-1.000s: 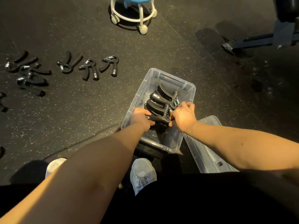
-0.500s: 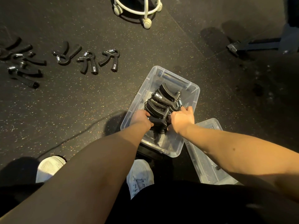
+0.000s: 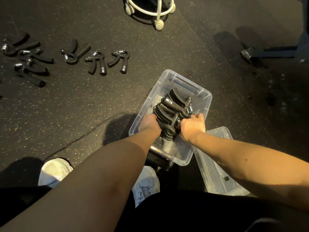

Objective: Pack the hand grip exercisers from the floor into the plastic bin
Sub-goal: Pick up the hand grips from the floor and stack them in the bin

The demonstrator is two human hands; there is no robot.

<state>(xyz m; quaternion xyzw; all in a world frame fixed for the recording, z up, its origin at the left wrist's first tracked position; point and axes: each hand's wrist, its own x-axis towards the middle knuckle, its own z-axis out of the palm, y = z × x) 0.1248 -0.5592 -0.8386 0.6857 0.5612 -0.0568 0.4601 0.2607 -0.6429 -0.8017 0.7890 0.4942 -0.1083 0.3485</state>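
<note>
Between bin walls (image 3: pixel 145 104), both hands (image 3: pixel 148 125) (image 3: pixel 192 127) clamp exercisers (image 3: pixel 168 117).

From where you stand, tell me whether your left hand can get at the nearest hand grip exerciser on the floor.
Probably not without a lean: the left hand holds the packed exercisers in the plastic bin, and the nearest floor exerciser lies well off to the left. Nothing lies between them.

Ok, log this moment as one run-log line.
step: packing | left hand: grips front exerciser | right hand: grips front exerciser | plastic bin: packed exercisers in a row | floor: loose exercisers unpacked
</note>
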